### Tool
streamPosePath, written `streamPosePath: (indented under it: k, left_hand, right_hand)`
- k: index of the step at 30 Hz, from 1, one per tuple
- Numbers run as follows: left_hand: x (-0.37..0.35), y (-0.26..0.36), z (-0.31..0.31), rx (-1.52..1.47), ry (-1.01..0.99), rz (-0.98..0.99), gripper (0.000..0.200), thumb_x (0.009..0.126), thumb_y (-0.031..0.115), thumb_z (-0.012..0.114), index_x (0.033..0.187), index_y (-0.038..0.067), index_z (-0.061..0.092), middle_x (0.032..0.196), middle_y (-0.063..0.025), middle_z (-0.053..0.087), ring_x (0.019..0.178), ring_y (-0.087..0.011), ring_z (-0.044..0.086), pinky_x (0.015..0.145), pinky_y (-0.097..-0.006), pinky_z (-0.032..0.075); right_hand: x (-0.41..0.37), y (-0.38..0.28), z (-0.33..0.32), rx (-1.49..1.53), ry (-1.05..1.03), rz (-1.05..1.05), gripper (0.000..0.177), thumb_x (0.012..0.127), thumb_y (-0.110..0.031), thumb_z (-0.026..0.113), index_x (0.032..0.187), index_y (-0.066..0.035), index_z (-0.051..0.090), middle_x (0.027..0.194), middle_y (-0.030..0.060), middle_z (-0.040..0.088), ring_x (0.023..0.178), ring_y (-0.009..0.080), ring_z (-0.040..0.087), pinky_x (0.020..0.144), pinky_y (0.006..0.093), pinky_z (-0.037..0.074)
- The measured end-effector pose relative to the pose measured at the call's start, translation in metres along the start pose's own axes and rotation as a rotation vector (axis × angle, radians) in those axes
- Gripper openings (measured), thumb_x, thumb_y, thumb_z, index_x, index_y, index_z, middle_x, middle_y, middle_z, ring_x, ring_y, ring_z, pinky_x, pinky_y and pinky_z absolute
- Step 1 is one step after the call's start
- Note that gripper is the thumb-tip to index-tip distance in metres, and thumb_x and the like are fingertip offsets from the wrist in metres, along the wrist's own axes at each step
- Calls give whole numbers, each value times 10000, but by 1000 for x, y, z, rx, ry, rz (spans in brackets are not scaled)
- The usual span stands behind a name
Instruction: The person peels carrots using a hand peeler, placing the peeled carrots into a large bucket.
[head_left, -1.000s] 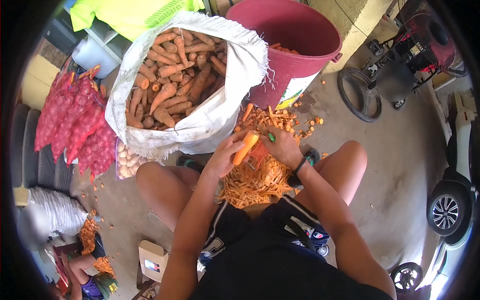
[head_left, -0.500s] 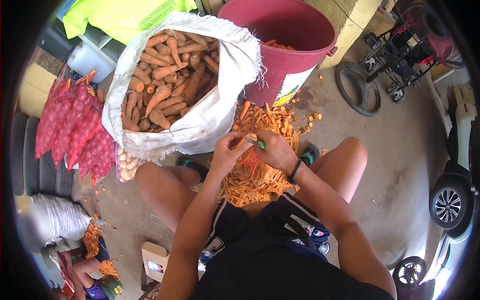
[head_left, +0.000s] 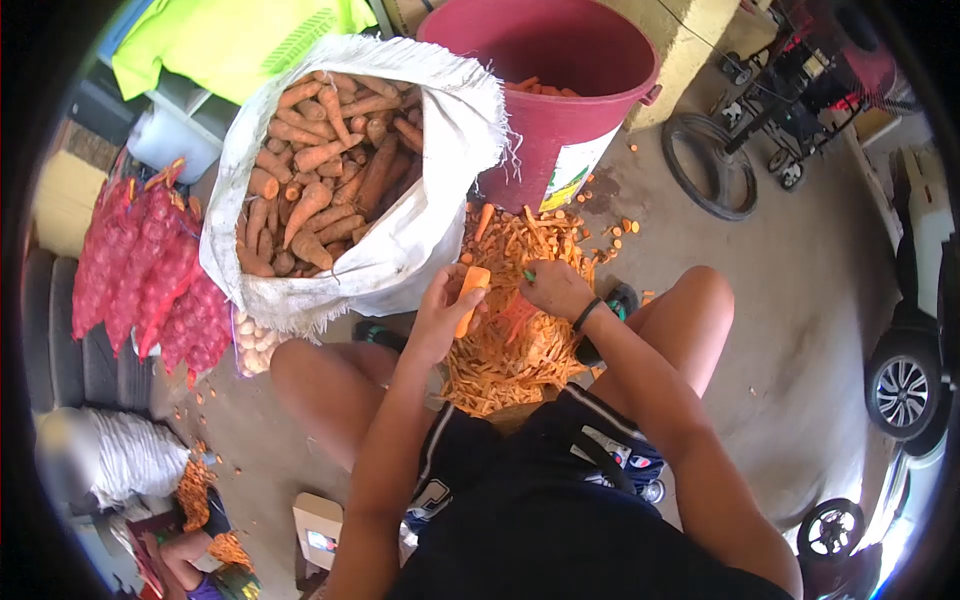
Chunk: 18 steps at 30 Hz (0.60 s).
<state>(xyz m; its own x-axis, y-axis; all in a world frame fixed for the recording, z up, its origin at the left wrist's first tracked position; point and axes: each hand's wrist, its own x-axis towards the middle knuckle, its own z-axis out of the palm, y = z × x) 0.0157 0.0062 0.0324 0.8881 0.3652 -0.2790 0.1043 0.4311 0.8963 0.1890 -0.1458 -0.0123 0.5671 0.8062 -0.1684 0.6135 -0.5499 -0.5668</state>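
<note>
My left hand [head_left: 441,310] is closed around a peeled orange carrot [head_left: 472,300], held upright with its blunt end at the top. To its right, and apart from the carrot, my right hand [head_left: 558,288] is wrapped around a small green-handled cutting tool [head_left: 529,275]. Only a bit of the green handle shows, and its blade cannot be made out. Below both hands lies a heap of carrot peelings [head_left: 505,370], with an orange-red plastic piece [head_left: 517,316] partly showing among them.
A white sack [head_left: 455,190] full of unpeeled carrots stands front left, beside a maroon bin [head_left: 530,150] with carrots inside. Red mesh bags of onions [head_left: 130,260] hang left. Cut carrot ends [head_left: 620,228] litter the floor. Another person [head_left: 180,560] sits lower left; a car wheel [head_left: 900,398] is right.
My hands have moved apart: the carrot has shifted left and turned more upright in my left hand, while the green-handled tool has come away from it to the right.
</note>
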Motion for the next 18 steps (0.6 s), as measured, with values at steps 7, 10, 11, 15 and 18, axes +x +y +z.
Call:
streamPosePath:
  k: [7, 10, 11, 15, 18]
  left_hand:
    - [8, -18, 4, 82, 6, -13, 525, 911, 41, 713, 1359, 59, 440, 1179, -92, 590, 946, -148, 643, 752, -305, 608]
    - [6, -15, 11, 105, -39, -17, 524, 907, 49, 725, 1358, 48, 458, 1156, -83, 592, 937, -145, 644, 712, -296, 602]
    - [4, -13, 12, 107, -50, -48, 523, 905, 52, 729, 1356, 43, 464, 1151, -80, 592, 939, -145, 644, 703, -294, 600]
    - [1, -13, 13, 88, -39, -101, 560, 889, 62, 754, 1364, 35, 457, 1128, -72, 601, 935, -147, 649, 668, -289, 591]
    - [1, -11, 16, 80, 3, -101, 589, 876, 72, 772, 1367, 36, 449, 1095, -67, 615, 916, -148, 654, 652, -296, 592]
  right_hand:
    - [-21, -30, -12, -46, 170, -98, 322, 840, -282, 720, 1018, -28, 631, 889, 216, 691, 811, 409, 695, 737, 478, 567]
    - [-19, -30, -7, -70, 145, -97, 340, 840, -287, 719, 1043, -37, 609, 928, 208, 683, 828, 397, 698, 726, 476, 573]
    - [-18, -30, -7, -95, 131, -86, 339, 840, -287, 718, 1039, -36, 609, 925, 207, 685, 831, 394, 701, 726, 476, 575]
    - [-16, -32, -10, -142, 104, -66, 348, 838, -298, 719, 1033, -31, 607, 911, 203, 686, 840, 383, 709, 726, 475, 581]
    - [-22, -41, -8, -169, 102, -109, 350, 841, -302, 718, 1034, -32, 608, 902, 202, 684, 827, 379, 714, 714, 474, 583]
